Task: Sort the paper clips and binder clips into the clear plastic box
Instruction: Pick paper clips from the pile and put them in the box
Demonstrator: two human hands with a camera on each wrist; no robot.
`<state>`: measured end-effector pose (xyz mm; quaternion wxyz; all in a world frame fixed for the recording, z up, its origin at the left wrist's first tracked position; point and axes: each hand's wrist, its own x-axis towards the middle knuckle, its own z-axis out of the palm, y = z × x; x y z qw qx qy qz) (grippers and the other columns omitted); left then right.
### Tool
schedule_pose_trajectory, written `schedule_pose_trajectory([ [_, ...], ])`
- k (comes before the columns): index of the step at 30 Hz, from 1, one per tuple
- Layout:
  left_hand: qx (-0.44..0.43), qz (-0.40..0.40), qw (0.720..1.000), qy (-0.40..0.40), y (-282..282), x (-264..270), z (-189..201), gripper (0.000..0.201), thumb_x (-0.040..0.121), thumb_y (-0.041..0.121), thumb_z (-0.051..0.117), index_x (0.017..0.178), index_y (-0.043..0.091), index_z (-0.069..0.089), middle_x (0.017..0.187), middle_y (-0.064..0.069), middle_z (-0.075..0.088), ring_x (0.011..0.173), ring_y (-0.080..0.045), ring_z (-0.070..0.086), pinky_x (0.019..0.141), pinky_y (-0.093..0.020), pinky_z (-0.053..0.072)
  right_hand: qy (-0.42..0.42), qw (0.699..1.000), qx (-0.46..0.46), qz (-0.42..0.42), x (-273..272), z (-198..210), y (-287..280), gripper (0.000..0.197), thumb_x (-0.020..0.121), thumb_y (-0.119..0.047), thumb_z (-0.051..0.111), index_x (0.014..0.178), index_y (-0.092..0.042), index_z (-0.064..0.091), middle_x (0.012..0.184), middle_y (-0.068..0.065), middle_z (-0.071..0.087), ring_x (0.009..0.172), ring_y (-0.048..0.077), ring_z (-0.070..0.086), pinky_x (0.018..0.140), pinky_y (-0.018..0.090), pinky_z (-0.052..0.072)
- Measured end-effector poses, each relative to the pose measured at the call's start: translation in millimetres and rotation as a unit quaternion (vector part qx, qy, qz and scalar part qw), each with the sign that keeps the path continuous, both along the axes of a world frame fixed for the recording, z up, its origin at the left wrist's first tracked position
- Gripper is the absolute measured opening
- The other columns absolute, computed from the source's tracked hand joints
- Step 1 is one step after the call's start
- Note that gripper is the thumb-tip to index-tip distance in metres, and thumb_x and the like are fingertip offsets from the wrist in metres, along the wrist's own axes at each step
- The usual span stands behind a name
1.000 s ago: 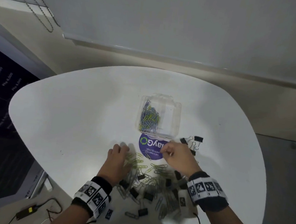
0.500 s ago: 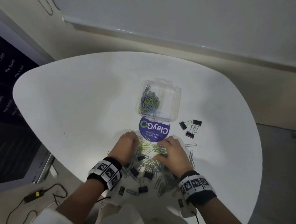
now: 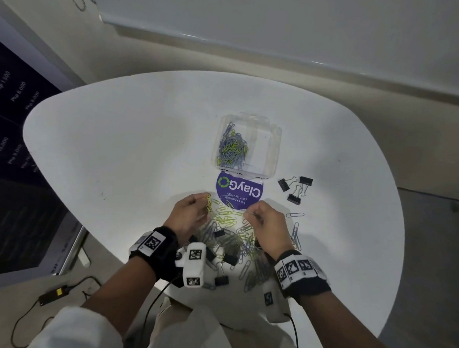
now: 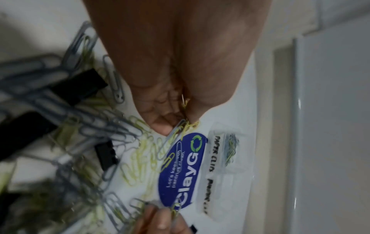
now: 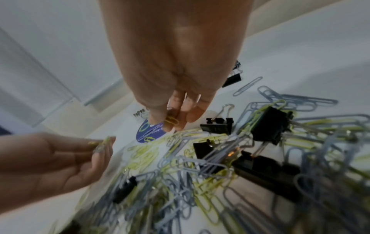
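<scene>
A clear plastic box (image 3: pixel 273 147) sits open on the white table, with grey and yellow paper clips (image 3: pixel 232 148) in its left compartment. A mixed pile of paper clips (image 3: pixel 226 221) and black binder clips (image 3: pixel 230 257) lies between my hands. My left hand (image 3: pixel 192 211) pinches a bunch of yellow paper clips (image 3: pixel 209 200) (image 4: pixel 185 126) lifted off the pile. My right hand (image 3: pixel 263 221) pinches a yellow paper clip (image 5: pixel 171 121) at its fingertips. Three binder clips (image 3: pixel 295 188) lie apart, right of the box.
The box's purple-labelled lid (image 3: pixel 239 191) lies flat between box and pile. A few loose grey paper clips (image 3: pixel 296 230) lie right of my right hand. The table edge (image 3: pixel 100 236) curves close on the left; a cable and adapter (image 3: pixel 53 296) lie on the floor below.
Both hands have risen from pressing into the pile, each now pinching paper clips just above it. The head camera has tilted, shifting the scene.
</scene>
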<state>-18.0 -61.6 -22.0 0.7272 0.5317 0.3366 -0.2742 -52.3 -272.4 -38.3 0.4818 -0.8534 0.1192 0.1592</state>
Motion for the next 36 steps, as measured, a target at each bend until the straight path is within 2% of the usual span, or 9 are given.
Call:
schedule_pose_trajectory([
  [6, -0.135, 0.115, 0.973, 0.149, -6.2, 8.2, 5.8, 0.025, 0.092, 0.011, 0.036, 0.078, 0.013, 0.057, 0.069, -0.004, 0.058, 0.059, -0.016, 0.047, 0.056, -0.023, 0.036, 0.102, 0.964, 0.208, -0.13, 7.5, 13.4, 6.4, 0.014, 0.1, -0.011, 0.054, 0.106, -0.003, 0.064, 0.082, 0.009, 0.067, 0.068, 0.014, 0.061, 0.064, 0.021, 0.053],
  [12, -0.135, 0.061, 0.978, 0.145, -10.6, 8.1, 3.7, 0.033, 0.093, 0.035, 0.046, 0.066, 0.016, 0.043, 0.06, -0.001, 0.041, 0.05, -0.014, 0.035, 0.048, -0.022, 0.034, 0.247, 0.863, 0.364, -0.248, 17.2, 21.8, 8.7, 0.028, 0.101, -0.027, 0.045, 0.078, -0.013, 0.054, 0.066, 0.002, 0.051, 0.055, 0.012, 0.042, 0.054, 0.025, 0.032],
  [15, -0.052, 0.024, 0.992, 0.108, -10.9, 4.9, -4.6, 0.035, 0.092, 0.04, 0.059, 0.073, 0.015, 0.046, 0.061, -0.001, 0.043, 0.051, -0.013, 0.037, 0.046, -0.023, 0.036, 0.206, 0.908, 0.291, -0.219, 16.8, 23.6, 11.1, 0.027, 0.097, -0.029, 0.058, 0.078, -0.01, 0.056, 0.066, 0.005, 0.056, 0.057, 0.014, 0.048, 0.057, 0.026, 0.04],
  [18, 0.049, -0.106, 0.993, -0.012, -9.8, -0.3, -4.0, 0.028, 0.093, 0.035, 0.06, 0.08, 0.012, 0.05, 0.065, -0.003, 0.048, 0.057, -0.016, 0.043, 0.055, -0.028, 0.039, 0.142, 0.947, 0.23, -0.172, 13.7, 23.2, 10.7, 0.021, 0.095, -0.023, 0.064, 0.084, -0.005, 0.064, 0.071, 0.006, 0.061, 0.062, 0.014, 0.053, 0.061, 0.023, 0.048],
  [22, 0.146, -0.211, 0.962, -0.095, -8.5, 0.4, -2.6, 0.018, 0.099, 0.019, 0.048, 0.088, 0.01, 0.06, 0.071, -0.001, 0.054, 0.063, -0.015, 0.051, 0.057, -0.024, 0.043, 0.133, 0.937, 0.276, -0.169, 12.1, 17.6, 9.6, 0.018, 0.1, -0.003, 0.05, 0.11, -0.001, 0.065, 0.083, 0.012, 0.065, 0.067, 0.013, 0.057, 0.064, 0.02, 0.051],
  [26, 0.239, -0.286, 0.916, -0.147, -8.7, 3.1, -2.1, 0.019, 0.097, 0.027, 0.05, 0.093, 0.018, 0.066, 0.087, 0.005, 0.064, 0.079, -0.011, 0.058, 0.073, -0.026, 0.042, 0.159, 0.94, 0.252, -0.164, 13.9, 14.4, 7.0, 0.023, 0.101, -0.008, 0.048, 0.109, -0.008, 0.069, 0.075, 0.002, 0.059, 0.066, 0.014, 0.048, 0.06, 0.023, 0.042],
  [29, 0.317, -0.355, 0.853, -0.215, -10.7, 3.6, 0.1, 0.014, 0.091, 0.032, 0.059, 0.098, 0.021, 0.061, 0.092, 0.007, 0.06, 0.085, -0.01, 0.054, 0.073, -0.024, 0.039, 0.136, 0.977, 0.131, -0.101, 15.7, 14.6, 5.9, 0.01, 0.093, -0.025, 0.064, 0.098, -0.02, 0.072, 0.086, -0.005, 0.069, 0.073, 0.015, 0.057, 0.067, 0.021, 0.044],
  [33, 0.369, -0.439, 0.777, -0.259, -17.9, 5.1, -5.0, 0.035, 0.081, 0.021, 0.071, 0.114, 0.021, 0.058, 0.111, -0.001, 0.056, 0.102, -0.02, 0.054, 0.08, -0.025, 0.038, 0.058, 0.998, 0.008, 0.009, 11.7, 10.4, 3.2, 0.025, 0.082, -0.009, 0.078, 0.103, -0.009, 0.065, 0.103, -0.003, 0.064, 0.082, 0.004, 0.061, 0.065, 0.001, 0.042],
  [36, 0.403, -0.475, 0.726, -0.29, -27.5, 5.3, -10.7, 0.034, 0.081, 0.009, 0.067, 0.113, 0.015, 0.06, 0.116, -0.009, 0.057, 0.105, -0.028, 0.056, 0.083, -0.03, 0.044, 0.024, 0.992, -0.102, 0.077, 6.5, -4.0, 0.4, 0.025, 0.082, -0.014, 0.077, 0.103, -0.016, 0.064, 0.11, 0.003, 0.058, 0.1, 0.016, 0.056, 0.082, 0.018, 0.043],
])
